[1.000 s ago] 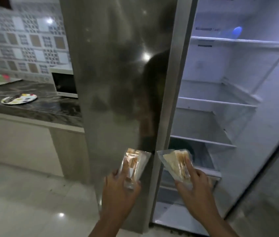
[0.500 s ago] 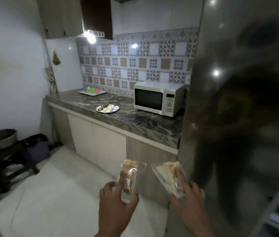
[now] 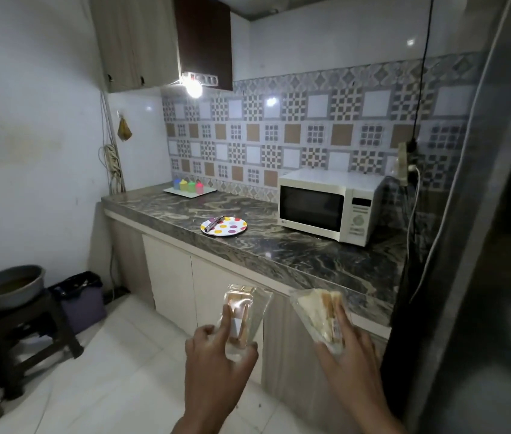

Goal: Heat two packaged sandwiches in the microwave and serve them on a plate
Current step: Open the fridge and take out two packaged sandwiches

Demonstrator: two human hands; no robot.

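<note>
Since half a second ago the view has swung further left: fridge door [image 3: 482, 214] now only a dark strip at the right edge, more counter [image 3: 295, 255] visible, both sandwiches a little closer to it. Left hand [image 3: 216, 361], lower centre, fingers curled round a wrapped sandwich [image 3: 243, 314], held upright with one finger laid along its front. Right hand [image 3: 349, 355], lower right, grips the second wrapped sandwich [image 3: 320, 311], tilted toward the left, fingers over its label side. Sandwiches apart from each other, both held in front of the cabinet doors below the counter edge. Microwave [image 3: 329, 205], door closed, right of centre on the counter. Dotted plate [image 3: 232, 227] just left of it, a dark utensil [image 3: 214, 223] lying across its left rim. Tray of coloured cups [image 3: 190, 187] at the back of the counter, near the left wall.
</note>
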